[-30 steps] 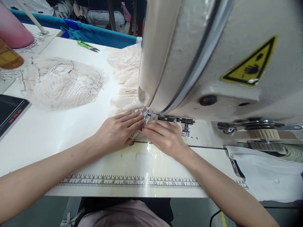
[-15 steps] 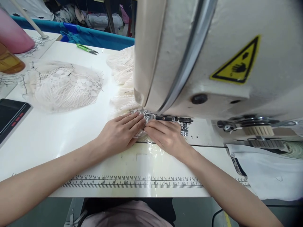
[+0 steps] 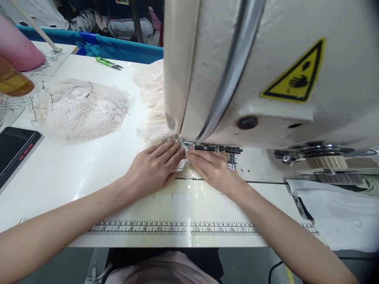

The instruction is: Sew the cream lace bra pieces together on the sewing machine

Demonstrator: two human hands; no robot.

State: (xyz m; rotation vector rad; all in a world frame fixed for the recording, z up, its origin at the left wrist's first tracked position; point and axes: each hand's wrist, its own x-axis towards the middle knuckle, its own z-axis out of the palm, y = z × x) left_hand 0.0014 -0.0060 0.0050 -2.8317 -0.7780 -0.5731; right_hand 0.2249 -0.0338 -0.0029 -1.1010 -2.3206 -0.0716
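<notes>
Beneath the needle end of the sewing machine point(image 3: 204, 75) lies a strip of white lace point(image 3: 181, 165). My left hand point(image 3: 156, 163) rests flat on it, fingers stretched out side by side, tips close to the presser foot. On the other side, my right hand point(image 3: 214, 167) has its fingertips pinched together at the lace edge, beside a dark metal attachment point(image 3: 207, 148). Gathered cream lace fabric point(image 3: 152, 114) spreads behind my left fingers and partly behind the machine head. The needle itself is hidden.
Another lace piece point(image 3: 85, 110) with dark threads lies left, near a phone-like black device point(image 3: 17, 152). Green thread snips point(image 3: 109, 63) and pink point(image 3: 20, 47) and amber point(image 3: 14, 79) thread cones sit farther back. A ruler strip point(image 3: 183, 228) runs along the front edge; white cloth point(image 3: 340, 213) lies right.
My right hand has shifted slightly right, widening the gap between the hands. More of the lace edge shows there. My left hand stays almost in place; the whole view has shifted a little.
</notes>
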